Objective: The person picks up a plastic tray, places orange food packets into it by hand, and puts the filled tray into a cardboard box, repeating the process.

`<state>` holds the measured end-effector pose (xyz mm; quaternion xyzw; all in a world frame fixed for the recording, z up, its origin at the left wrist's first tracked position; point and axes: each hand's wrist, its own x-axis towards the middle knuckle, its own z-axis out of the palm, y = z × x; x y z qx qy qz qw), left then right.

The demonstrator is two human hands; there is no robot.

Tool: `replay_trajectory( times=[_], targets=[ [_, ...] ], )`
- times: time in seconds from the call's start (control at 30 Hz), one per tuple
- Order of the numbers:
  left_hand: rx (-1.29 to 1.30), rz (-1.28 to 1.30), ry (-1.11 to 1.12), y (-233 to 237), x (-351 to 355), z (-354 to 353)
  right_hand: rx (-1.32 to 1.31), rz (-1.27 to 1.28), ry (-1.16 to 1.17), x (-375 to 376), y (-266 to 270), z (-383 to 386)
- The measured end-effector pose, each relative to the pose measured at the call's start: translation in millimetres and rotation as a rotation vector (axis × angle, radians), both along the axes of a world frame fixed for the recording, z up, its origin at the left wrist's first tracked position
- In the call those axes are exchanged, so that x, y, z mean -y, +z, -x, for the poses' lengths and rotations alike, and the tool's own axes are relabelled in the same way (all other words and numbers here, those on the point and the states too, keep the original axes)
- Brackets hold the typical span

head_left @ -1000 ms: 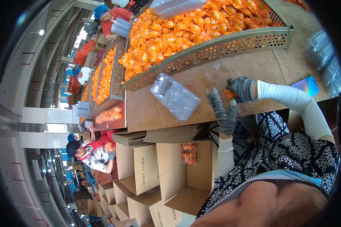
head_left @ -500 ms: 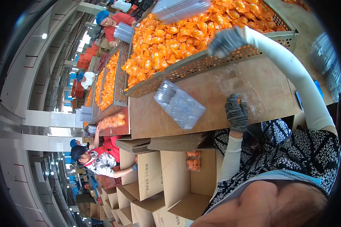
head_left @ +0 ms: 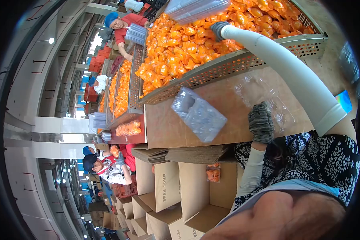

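Note:
My left hand [head_left: 261,122], in a grey striped glove, is closed with its fingers curled at the near edge of an unfolded clear plastic clamshell tray [head_left: 248,89] on the brown tabletop; what it holds, if anything, is hidden. My right hand [head_left: 219,31], also gloved, reaches over the perforated metal rim into a heap of orange-wrapped round pieces [head_left: 180,44]; its fingers are partly hidden there. Left of my left hand lies a stack of nested clear clamshell trays [head_left: 199,114].
The perforated metal bin [head_left: 212,72] borders the table [head_left: 160,128]. More clear trays [head_left: 196,10] rest on the heap. Open cardboard boxes [head_left: 194,184] stand below the table edge, one with orange packs [head_left: 213,173] inside. A co-worker [head_left: 112,166] holds an orange pack at left.
My right hand has moved up and left, from above the bin's rim into the orange pieces. The orange bit seen at my left fingers is now hidden. The co-worker has lifted an orange pack.

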<state>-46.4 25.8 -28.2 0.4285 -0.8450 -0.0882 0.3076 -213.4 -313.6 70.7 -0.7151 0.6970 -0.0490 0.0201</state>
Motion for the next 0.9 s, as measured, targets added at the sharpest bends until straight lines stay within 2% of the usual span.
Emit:
replay_trajectory(
  times=[0.07,0.17,0.2,0.27,0.33,0.4,0.5,0.57,0.63,0.67,0.73,0.87,0.9],
  targets=[
    [0.020,0.006,-0.004,-4,2,1,0.080,-0.055,-0.011,-9,0,12],
    [0.106,-0.080,0.010,-16,4,0,0.420,-0.045,0.139,-37,10,30],
    [0.085,-0.018,0.042,-19,5,1,0.411,-0.052,0.130,-55,19,33],
    [0.057,0.030,0.071,-16,1,5,1.017,0.139,0.447,-91,32,36],
    [0.000,-0.025,0.105,-8,-1,5,1.256,0.120,0.694,-134,35,44],
    [-0.029,-0.046,0.111,-3,0,7,1.284,0.051,0.676,-193,39,45],
    [-0.035,-0.024,0.156,-3,0,11,1.139,0.113,0.701,-260,11,46],
    [-0.019,0.027,0.192,-5,2,11,1.056,0.091,0.710,-285,-33,47],
    [-0.057,-0.014,0.162,-9,6,10,0.659,-0.009,0.441,-327,-24,42],
    [-0.055,-0.015,0.163,-8,5,11,0.661,-0.011,0.441,-337,-35,38],
    [-0.078,-0.034,0.134,-4,6,13,0.481,0.188,0.455,-345,-53,23],
    [-0.104,-0.095,0.148,3,4,13,0.405,0.228,0.421,-347,-48,11],
    [-0.103,-0.109,0.145,6,4,13,0.341,0.161,0.430,-346,-46,9]
  ],
)
